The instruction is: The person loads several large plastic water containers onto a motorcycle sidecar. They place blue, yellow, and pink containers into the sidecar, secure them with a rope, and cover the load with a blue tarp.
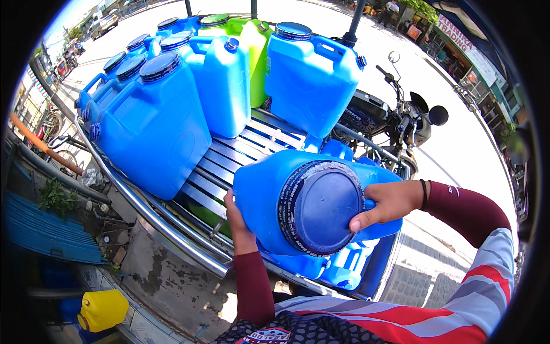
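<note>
A large blue water jug with a wide dark blue screw lid is held up in front of me, tilted, its lid facing me. My right hand is wrapped round its handle, the thumb lying by the lid's edge. Against the jug's left side presses my left hand, thumb up, the other fingers mostly hidden. Beyond it, a slatted metal cargo bed carries more upright jugs: a blue jug at the left, a lime green jug at the back and a blue jug at the back right.
A steel rail edges the cargo bed on the left. Smaller blue containers sit low beneath the held jug. A black motorcycle stands beside the bed on the right. At the lower left are a yellow container and an orange pipe.
</note>
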Demonstrator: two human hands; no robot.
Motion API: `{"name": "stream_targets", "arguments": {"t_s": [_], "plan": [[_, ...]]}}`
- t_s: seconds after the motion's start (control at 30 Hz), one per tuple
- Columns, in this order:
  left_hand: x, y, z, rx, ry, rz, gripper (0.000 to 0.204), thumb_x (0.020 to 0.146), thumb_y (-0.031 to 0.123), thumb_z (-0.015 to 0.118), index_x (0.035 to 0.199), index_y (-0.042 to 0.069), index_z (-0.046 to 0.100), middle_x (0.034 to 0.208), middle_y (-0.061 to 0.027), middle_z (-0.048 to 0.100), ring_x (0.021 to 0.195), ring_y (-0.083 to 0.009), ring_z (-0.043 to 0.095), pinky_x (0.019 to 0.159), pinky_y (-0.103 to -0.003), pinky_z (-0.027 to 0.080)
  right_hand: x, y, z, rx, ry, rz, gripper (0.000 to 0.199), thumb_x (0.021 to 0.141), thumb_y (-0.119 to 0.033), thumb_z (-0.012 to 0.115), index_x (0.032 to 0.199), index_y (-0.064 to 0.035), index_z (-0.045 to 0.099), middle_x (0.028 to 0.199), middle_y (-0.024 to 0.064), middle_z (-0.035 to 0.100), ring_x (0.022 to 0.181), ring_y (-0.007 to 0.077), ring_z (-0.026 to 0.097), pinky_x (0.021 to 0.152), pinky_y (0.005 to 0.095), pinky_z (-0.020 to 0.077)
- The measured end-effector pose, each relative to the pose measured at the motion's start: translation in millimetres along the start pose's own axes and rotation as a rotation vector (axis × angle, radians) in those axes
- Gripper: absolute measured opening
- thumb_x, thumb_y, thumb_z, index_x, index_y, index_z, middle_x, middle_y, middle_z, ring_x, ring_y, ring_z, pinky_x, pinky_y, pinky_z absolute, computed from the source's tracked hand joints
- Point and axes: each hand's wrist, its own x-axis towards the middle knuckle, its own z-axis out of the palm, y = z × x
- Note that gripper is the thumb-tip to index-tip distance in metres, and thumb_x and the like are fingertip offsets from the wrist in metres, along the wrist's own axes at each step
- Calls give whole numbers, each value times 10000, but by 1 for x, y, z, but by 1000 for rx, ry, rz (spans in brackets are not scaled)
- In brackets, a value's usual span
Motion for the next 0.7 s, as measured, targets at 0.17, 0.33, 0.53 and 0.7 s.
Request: {"name": "stream_targets", "arguments": {"t_s": [0.17,0.33,0.53,0.7], "plan": [[10,3,-4,-74,106,229,779,1026,666,318,1244,-12,633,1106,-143,720,993,-212,689,918,-321,537,40,-40,-62,185,-112,125,789,851,-847,542,700,-74,587,573,-6,457,490,95,487,440,260,373],[-47,-95,-8,985,59,884,1046,977,756,284,1599,-61,83,1643,-334,114,1545,-463,102,1228,-590,87,64,-50,-87,743,-4,223,743,909,-817,475,719,-100,492,561,-28,425,415,75,403,383,236,317],[32,-76,28,781,-80,843,1093,945,807,275,1624,3,-19,1669,-311,15,1560,-445,56,1238,-566,106,86,-53,-104,1190,147,118,635,990,-694,487,882,-73,564,603,-47,455,460,84,437,430,252,359],[107,-54,58,812,-107,827,1150,924,785,425,1618,24,-87,1659,-329,-69,1556,-464,-39,1235,-579,112,132,-58,-169,925,263,-18,579,1029,-625,482,869,-76,571,612,-74,459,467,27,417,429,199,361]]}}
